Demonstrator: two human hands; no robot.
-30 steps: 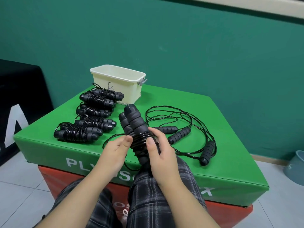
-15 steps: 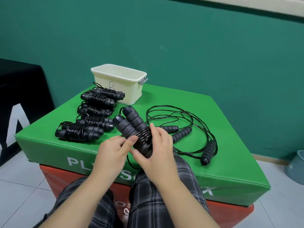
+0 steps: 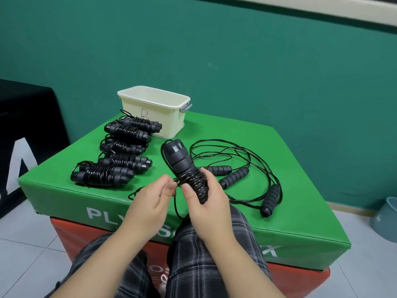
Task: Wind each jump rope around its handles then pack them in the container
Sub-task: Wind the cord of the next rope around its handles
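A person sits at a green padded box (image 3: 279, 168), seen from above, with both bare hands raised over its near edge. The right hand (image 3: 206, 203) grips a pair of black handles (image 3: 182, 166) held together, fingers and thumb curled round their lower half, where cord is already coiled in several turns. The handles tilt up and away from the hand, toward the far left. The left hand (image 3: 150, 203) sits just beside it, fingertips pinching the loose cord (image 3: 175, 203), which loops down between the hands toward the person's lap; the exact pinch point is hard to make out.

To the left of the hands, five wound ropes (image 3: 120, 155) lie in a row on the box, running from near the front edge back to a cream container (image 3: 154, 119). The container stands at the far side, open at the top; its inside is not visible.

To the right of the hands lies an unwound rope (image 3: 236, 153), its cord spread in wide loops with three handles in sight, so possibly two ropes.
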